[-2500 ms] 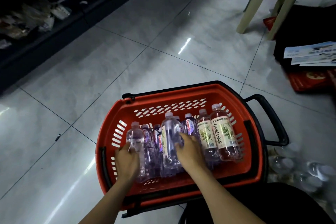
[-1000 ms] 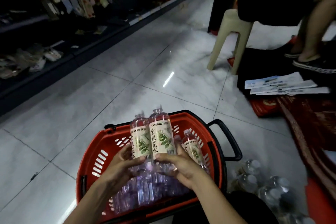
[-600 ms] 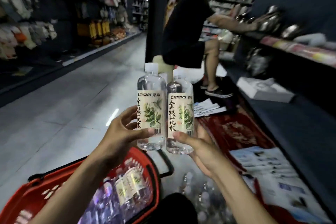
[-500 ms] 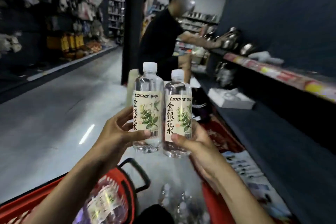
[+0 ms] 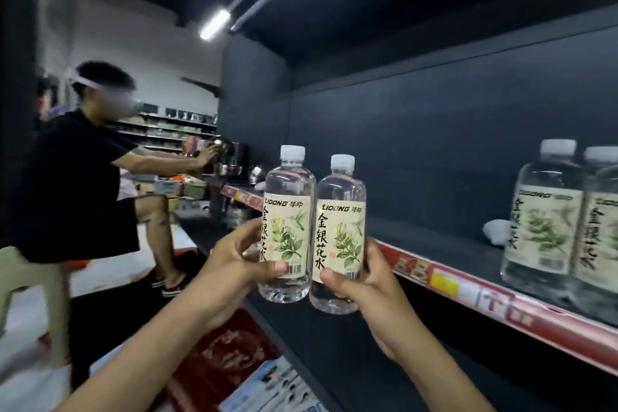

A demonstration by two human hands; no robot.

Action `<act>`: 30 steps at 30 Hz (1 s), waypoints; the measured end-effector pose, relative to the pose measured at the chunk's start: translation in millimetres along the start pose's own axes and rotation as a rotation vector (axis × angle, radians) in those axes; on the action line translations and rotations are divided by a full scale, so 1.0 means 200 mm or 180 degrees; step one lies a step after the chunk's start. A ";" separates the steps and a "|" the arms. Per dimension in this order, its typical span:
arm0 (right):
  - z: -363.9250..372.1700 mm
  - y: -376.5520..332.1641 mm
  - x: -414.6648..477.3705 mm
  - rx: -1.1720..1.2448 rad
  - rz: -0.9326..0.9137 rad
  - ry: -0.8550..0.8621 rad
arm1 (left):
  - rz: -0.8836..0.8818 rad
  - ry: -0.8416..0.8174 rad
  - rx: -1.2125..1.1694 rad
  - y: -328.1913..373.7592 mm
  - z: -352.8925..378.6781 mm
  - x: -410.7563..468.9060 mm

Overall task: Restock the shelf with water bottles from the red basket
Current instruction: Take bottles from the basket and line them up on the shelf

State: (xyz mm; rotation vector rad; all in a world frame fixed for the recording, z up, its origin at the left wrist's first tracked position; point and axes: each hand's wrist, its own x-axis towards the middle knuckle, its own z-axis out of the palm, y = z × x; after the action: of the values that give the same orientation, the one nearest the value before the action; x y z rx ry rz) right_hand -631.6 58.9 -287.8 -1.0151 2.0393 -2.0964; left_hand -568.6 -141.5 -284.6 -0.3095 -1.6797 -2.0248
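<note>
Our left hand (image 5: 234,264) is curled round the left bottle (image 5: 289,221), thumb across the label's bottom. Our right hand (image 5: 371,288) wraps the right bottle (image 5: 339,234) the same way. Both bottles are upright, side by side & touching, at frame ctr, in front of the dark shelf (image 5: 434,247). Its red price strip (image 5: 468,291) runs twd lower right. Two same-label bottles (image 5: 545,221) stand on it at the right edge. Another person (image 5: 73,177) at mid-left reaches to a farther shelf.

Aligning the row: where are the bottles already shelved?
Head view, far right: two bottles stand side by side on the shelf, right of the right hand.
</note>
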 end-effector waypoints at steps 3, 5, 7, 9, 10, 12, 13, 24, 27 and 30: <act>-0.15 -0.04 0.08 -0.0101 -0.0049 0.0410 | -0.0083 -0.0287 -0.0125 -0.07 0.13 0.22; -0.24 -0.05 0.15 -0.0146 -0.0083 0.0706 | -0.0114 -0.0403 -0.0138 -0.10 0.23 0.36; -0.32 -0.06 0.20 -0.0156 -0.0122 0.0957 | -0.0144 -0.0507 -0.0199 -0.13 0.33 0.48; -0.40 -0.08 0.25 -0.0181 -0.0146 0.1134 | -0.0186 -0.0576 -0.0279 -0.17 0.42 0.59; -0.44 -0.09 0.27 -0.0261 -0.0171 0.1191 | -0.0187 -0.0605 -0.0294 -0.19 0.47 0.64; -0.52 -0.10 0.30 -0.0472 -0.0167 0.1284 | -0.0229 -0.0642 -0.0334 -0.25 0.56 0.71; -0.56 -0.10 0.32 -0.0585 -0.0155 0.1359 | -0.0267 -0.0656 -0.0363 -0.27 0.60 0.74; -0.73 -0.02 0.41 -0.1401 0.0290 0.2257 | -0.0236 -0.1118 0.0124 -0.42 0.85 0.92; -0.74 -0.03 0.39 -0.1493 0.0261 0.2263 | -0.0093 -0.1280 0.0454 -0.41 0.86 0.92; -0.76 -0.04 0.36 -0.1478 0.0311 0.2162 | -0.0045 -0.1382 0.0612 -0.42 0.85 0.91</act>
State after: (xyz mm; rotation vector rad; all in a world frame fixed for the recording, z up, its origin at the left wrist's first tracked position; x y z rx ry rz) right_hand -756.2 159.2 -237.6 -0.1890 2.9042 -2.1568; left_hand -788.3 -6.4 -233.7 -0.7110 -2.1201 -1.8783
